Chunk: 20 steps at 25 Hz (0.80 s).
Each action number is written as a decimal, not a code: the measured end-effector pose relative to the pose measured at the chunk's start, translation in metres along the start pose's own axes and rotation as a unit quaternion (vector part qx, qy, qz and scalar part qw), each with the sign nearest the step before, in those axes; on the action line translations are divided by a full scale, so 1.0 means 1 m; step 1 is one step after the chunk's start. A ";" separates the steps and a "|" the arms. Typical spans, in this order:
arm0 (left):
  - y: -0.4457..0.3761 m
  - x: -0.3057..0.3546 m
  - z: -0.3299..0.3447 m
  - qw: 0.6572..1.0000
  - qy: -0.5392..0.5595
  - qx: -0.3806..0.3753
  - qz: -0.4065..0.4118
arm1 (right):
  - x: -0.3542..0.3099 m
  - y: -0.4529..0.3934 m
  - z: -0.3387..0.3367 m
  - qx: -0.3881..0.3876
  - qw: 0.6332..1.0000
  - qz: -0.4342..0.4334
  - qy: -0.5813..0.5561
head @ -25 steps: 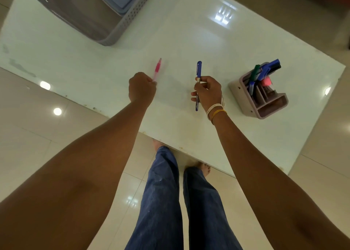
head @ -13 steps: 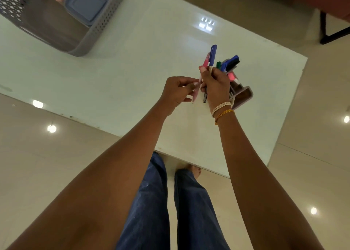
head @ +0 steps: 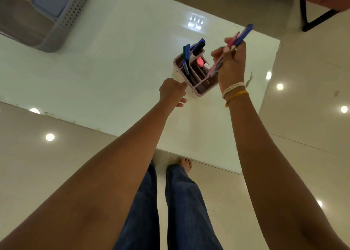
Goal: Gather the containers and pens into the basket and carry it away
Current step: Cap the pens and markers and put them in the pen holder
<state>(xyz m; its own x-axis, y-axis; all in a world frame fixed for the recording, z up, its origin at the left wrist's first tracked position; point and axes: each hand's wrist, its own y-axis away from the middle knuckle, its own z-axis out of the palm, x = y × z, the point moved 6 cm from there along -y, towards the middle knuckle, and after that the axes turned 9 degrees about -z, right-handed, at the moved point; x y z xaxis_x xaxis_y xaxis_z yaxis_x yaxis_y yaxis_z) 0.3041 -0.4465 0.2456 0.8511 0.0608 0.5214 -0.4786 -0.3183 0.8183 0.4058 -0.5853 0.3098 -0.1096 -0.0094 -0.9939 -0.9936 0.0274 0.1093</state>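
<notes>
Right hand (head: 231, 64) fingers pinch pink pen (head: 223, 56) and blue pen (head: 243, 34) above pen holder (head: 191, 79), likely to drop in; left hand (head: 173, 92) fingers grip its near corner, steadying

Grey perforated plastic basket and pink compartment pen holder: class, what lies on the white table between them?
Nothing: in the head view, bare glossy white table separates the basket from the pen holder.

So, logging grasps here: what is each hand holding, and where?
Right hand: pink pen and blue pen, gripped mid-barrel. Left hand: pen holder, at its near corner.
</notes>
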 end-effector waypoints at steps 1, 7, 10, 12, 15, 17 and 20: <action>0.001 -0.002 0.004 1.000 0.002 -0.007 -0.003 | 0.001 -0.002 0.008 -0.016 1.000 -0.002 0.007; -0.001 -0.007 0.011 1.000 0.013 -0.022 -0.002 | 0.017 -0.010 0.038 -0.107 0.990 0.014 0.089; -0.002 -0.004 0.008 1.000 0.005 -0.028 0.001 | 0.031 -0.005 0.035 -0.157 0.966 0.022 0.207; -0.005 -0.003 0.008 1.000 0.005 -0.028 -0.002 | 0.034 -0.003 0.030 -0.163 0.959 0.010 0.231; -0.005 0.000 0.006 0.999 -0.007 -0.031 -0.001 | 0.033 -0.005 0.024 -0.164 0.952 0.004 0.257; -0.005 0.002 0.003 0.999 -0.004 -0.034 0.006 | 0.032 -0.006 0.028 -0.181 0.947 0.013 0.265; -0.007 0.005 -0.006 1.000 0.009 -0.029 0.006 | 0.026 -0.003 0.037 -0.189 0.936 -0.016 0.296</action>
<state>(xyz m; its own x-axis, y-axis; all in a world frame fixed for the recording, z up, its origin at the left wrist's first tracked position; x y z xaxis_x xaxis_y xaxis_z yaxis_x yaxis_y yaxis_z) 0.3099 -0.4384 0.2441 0.8417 0.0739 0.5349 -0.5006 -0.2645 0.8243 0.4071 -0.5486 0.2828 0.0372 -0.5602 -0.8275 -0.9228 -0.3370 0.1866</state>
